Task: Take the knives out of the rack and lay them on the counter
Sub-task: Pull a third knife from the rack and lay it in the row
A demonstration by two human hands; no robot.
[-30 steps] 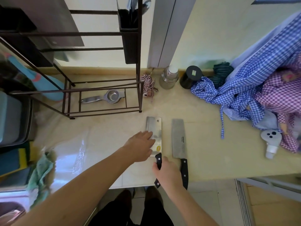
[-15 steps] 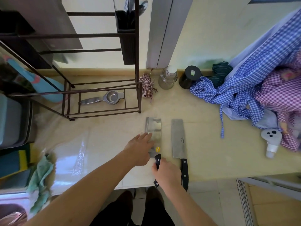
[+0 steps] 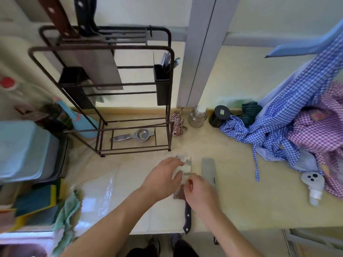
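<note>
A cleaver (image 3: 186,166) with a black handle lies flat on the counter (image 3: 241,201), handle toward me. My left hand (image 3: 163,179) rests on its blade from the left with fingers spread. My right hand (image 3: 201,194) is over the rear of the blade with fingers curled down; the handle below it is free. A second cleaver (image 3: 208,170) lies parallel just to the right, its handle mostly hidden by my right arm. The dark metal rack (image 3: 168,93) stands behind, with a brown-handled knife (image 3: 59,15) and a black-handled knife (image 3: 85,13) in its top slots.
A metal strainer (image 3: 137,135) lies on the rack's base. A glass jar (image 3: 197,116), a black jar (image 3: 219,115) and heaped checked cloth (image 3: 289,127) fill the back right. A small white bottle (image 3: 313,186) lies right. A blue tub (image 3: 24,149) and sponges sit left.
My right hand has let go of the cleaver's handle and moved forward onto the blade. My left hand stays on the blade. The head camera has tilted up, showing the rack's top.
</note>
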